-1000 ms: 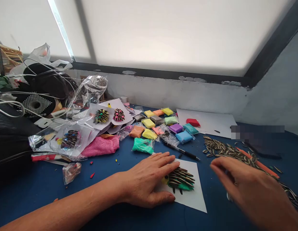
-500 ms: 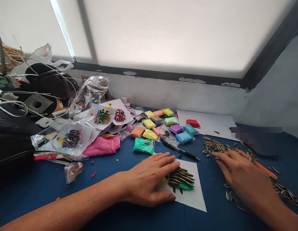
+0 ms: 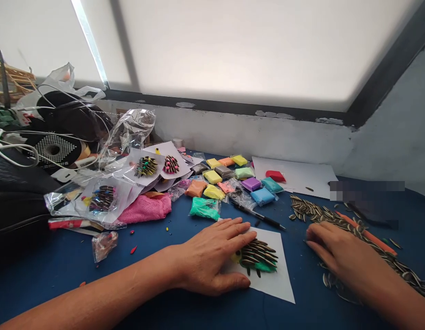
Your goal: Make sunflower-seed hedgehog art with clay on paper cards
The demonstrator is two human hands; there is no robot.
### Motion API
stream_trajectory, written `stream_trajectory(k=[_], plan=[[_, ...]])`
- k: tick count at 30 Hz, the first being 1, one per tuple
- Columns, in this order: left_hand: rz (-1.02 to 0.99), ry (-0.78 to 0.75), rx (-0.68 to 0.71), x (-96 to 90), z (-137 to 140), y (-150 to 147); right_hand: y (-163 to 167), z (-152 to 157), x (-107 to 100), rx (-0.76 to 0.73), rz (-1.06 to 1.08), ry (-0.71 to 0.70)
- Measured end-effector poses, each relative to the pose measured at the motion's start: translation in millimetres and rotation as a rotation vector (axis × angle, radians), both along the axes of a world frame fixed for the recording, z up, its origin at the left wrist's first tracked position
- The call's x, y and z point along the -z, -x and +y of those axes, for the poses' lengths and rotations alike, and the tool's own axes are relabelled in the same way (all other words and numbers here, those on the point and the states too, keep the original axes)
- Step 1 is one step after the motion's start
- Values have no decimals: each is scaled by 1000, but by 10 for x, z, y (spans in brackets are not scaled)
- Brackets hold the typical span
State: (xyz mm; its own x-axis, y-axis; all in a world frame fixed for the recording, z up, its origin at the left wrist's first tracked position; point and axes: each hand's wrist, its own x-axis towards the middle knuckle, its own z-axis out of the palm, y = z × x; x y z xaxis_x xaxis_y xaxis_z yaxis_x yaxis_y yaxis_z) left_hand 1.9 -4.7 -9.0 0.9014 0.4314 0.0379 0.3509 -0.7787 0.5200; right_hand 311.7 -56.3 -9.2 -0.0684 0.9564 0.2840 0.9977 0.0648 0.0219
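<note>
From where I stand, the piece in work lies on a small sheet of white paper (image 3: 277, 288), flat on the blue worktop (image 3: 198, 316) in front of the person. A body of green clay (image 3: 267, 267) sits there, and rows of striped seeds (image 3: 258, 250) already cover most of its upper part, overlapping and all slanting one way. A yellow patch (image 3: 235, 258) with a dark dot shows at its left end, and two short dark strips (image 3: 258, 273) lie just below. Along the lower edge the green is bare, so I judge the seeding well advanced, though the part behind the fingers is hidden. Other seeded pieces, one with green dots (image 3: 146, 166) and one with pink dots (image 3: 171, 164), lie on papers further left and look complete to me.

The left hand (image 3: 221, 259) is spread flat, palm down on the paper, thumb well away from the fingers, the index fingertip at the piece's edge; it grips nothing.

The right hand (image 3: 346, 250) is held narrow beside the loose seed pile (image 3: 312, 208), thumb and index fingertips close together. A tiny dark point shows at the tips; whether that is a seed in the pinch, I cannot tell.
</note>
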Motion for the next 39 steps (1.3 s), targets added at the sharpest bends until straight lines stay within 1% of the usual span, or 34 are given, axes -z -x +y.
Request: stream_trajectory(k=[4,8,12,15,18,22,25,27,30,32,36,39], plan=[[0,-7,3,1,9,-5,39,2,-30,0,33,122],[-18,-10,9,5,16,-9,79,-20,-63,44,39,194],[-16,8,-2,10,9,-3,68,-43,-125,62,49,232],[-8,10,3,17,9,0,61,-64,-167,62,41,308],[-1,-3,1,28,11,0,70,-83,-166,59,26,367],[-4,-12,2,36,10,3,120,-100,-144,72,21,340],[-8,-14,1,32,10,5,238,-120,-176,68,137,300],[-11,-16,1,28,12,2,343,-138,-219,6,270,303],[-27,-22,7,24,13,-6,457,-155,-275,-86,373,361],[-40,-28,12,25,10,-10,468,-153,-281,-77,411,360],[-44,-27,10,32,2,-6,384,-131,-218,-14,419,285],[-49,-19,0,45,4,2,333,-120,-172,-69,382,253]])
